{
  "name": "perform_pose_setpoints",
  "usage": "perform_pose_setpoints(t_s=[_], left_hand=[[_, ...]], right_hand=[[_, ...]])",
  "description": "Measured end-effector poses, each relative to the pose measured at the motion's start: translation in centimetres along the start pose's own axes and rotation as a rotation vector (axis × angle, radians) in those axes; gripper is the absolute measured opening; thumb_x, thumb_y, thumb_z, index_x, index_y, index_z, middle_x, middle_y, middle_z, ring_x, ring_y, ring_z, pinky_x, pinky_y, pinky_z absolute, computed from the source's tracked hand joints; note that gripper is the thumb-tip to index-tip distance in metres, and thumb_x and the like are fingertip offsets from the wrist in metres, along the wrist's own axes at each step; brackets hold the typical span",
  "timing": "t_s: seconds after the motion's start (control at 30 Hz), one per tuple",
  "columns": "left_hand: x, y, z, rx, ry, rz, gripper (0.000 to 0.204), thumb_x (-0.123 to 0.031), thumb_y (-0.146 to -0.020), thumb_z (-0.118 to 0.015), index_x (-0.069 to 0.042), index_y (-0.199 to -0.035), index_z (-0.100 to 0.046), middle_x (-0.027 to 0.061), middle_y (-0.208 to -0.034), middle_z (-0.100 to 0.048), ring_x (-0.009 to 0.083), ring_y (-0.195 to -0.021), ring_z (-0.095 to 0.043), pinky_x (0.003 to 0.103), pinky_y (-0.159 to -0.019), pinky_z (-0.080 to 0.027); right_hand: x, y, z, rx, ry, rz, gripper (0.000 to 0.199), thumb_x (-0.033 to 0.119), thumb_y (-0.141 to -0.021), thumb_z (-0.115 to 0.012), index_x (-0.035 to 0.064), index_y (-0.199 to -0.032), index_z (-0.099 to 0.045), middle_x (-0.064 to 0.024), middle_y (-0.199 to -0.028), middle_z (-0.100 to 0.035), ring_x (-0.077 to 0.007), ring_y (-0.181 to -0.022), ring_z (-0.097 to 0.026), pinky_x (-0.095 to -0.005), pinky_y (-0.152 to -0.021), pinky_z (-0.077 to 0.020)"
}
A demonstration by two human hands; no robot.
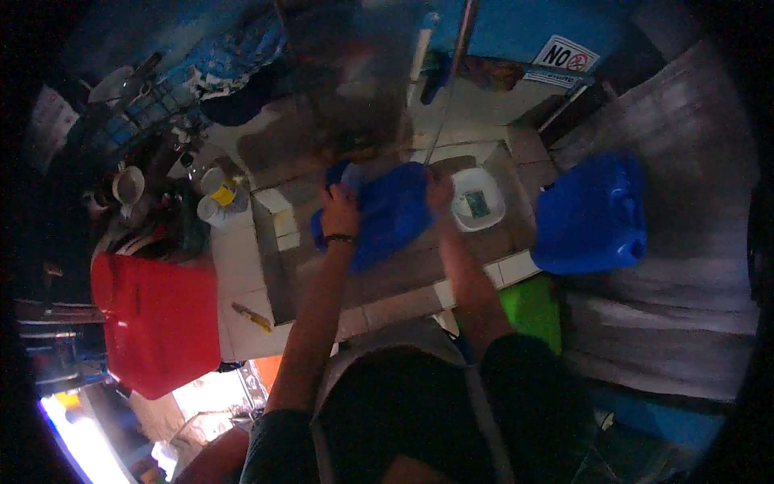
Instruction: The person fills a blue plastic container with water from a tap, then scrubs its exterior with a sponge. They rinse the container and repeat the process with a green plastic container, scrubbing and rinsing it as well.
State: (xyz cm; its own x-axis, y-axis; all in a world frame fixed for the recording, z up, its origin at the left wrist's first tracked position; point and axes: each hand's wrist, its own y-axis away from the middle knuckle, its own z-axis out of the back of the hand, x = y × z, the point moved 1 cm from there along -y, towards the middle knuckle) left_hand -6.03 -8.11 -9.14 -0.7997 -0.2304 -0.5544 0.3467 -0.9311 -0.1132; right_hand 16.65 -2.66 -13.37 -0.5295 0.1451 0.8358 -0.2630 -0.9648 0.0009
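A blue plastic container (395, 214), shaped like a jerrycan, lies tilted in a tiled basin (395, 286). My left hand (339, 214) is closed at its left end, with fingers around a blue-grey part (350, 177); whether that is a cloth or part of the container I cannot tell. My right hand (439, 192) is at the container's right end, its fingers dim and smeared. A thin rod or pipe (451, 85) comes down from above and ends by those fingers; whether I grip it is unclear. Right of that hand sits a white square tub (494, 211) with a green piece (476, 204) in it.
A red container (157, 323) stands left of the basin, another blue container (592, 214) to its right. A yellow-handled tool (256, 319) lies on the left ledge. Clear plastic vessels (219, 198) and crowded dishes flank the left. A green bin (532, 310) is below the right edge.
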Motion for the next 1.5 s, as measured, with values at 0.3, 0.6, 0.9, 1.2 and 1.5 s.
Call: perform_pose_setpoints(t_s=[0.3,0.6,0.9,1.2,1.5], left_hand=[[1.3,0.1,0.1,-0.051,0.016,-0.108,0.031,-0.025,-0.086,-0.054,-0.006,-0.104,-0.038,0.0234,-0.131,-0.033,0.0454,-0.082,-0.058,0.049,-0.063,-0.050],[0.9,0.1,-0.4,-0.192,-0.001,-0.118,0.031,-0.023,-0.086,-0.055,-0.005,-0.104,-0.039,0.0272,-0.129,-0.035,0.0462,-0.084,-0.057,0.050,-0.066,-0.050],[1.0,-0.1,-0.2,-0.081,-0.038,-0.178,0.031,-0.025,-0.086,-0.054,-0.005,-0.104,-0.039,0.0272,-0.126,-0.037,0.0448,-0.085,-0.057,0.048,-0.063,-0.051],[0.1,-0.1,0.0,0.016,-0.005,-0.146,0.037,-0.026,-0.087,-0.052,-0.005,-0.114,-0.038,0.0256,-0.129,-0.035,0.0445,-0.082,-0.058,0.048,-0.064,-0.051],[0.3,-0.3,0.3,-0.081,0.048,-0.119,0.037,-0.026,-0.088,-0.050,-0.001,-0.113,-0.038,0.0280,-0.127,-0.035,0.0455,-0.086,-0.057,0.049,-0.066,-0.051]], right_hand=[[1.7,-2.3,-4.3,-0.333,0.266,0.085,0.040,0.023,-0.092,-0.037,0.0002,-0.125,-0.044,-0.0195,-0.099,-0.057,-0.0374,-0.088,-0.056,-0.0483,-0.077,-0.0448],[3.7,6.1,-9.1,-0.861,0.211,0.261,0.046,0.023,-0.091,-0.042,0.0008,-0.131,-0.036,-0.0211,-0.125,-0.045,-0.0404,-0.113,-0.042,-0.0466,-0.097,-0.0317],[3.7,-5.9,-1.7,-0.123,0.467,0.324,0.028,0.028,-0.087,-0.048,0.0071,-0.104,-0.057,-0.0208,-0.097,-0.059,-0.0378,-0.087,-0.057,-0.0483,-0.073,-0.0445],[-1.2,-0.7,-4.6,0.534,0.531,0.257,0.034,0.033,-0.088,-0.047,0.0028,-0.097,-0.059,-0.0192,-0.087,-0.060,-0.0329,-0.078,-0.060,-0.0426,-0.066,-0.0475],[-1.1,0.6,0.2,0.794,0.656,0.636,0.027,0.022,-0.088,-0.049,0.0012,-0.102,-0.057,-0.0183,-0.085,-0.059,-0.0355,-0.076,-0.058,-0.0410,-0.069,-0.0473]])
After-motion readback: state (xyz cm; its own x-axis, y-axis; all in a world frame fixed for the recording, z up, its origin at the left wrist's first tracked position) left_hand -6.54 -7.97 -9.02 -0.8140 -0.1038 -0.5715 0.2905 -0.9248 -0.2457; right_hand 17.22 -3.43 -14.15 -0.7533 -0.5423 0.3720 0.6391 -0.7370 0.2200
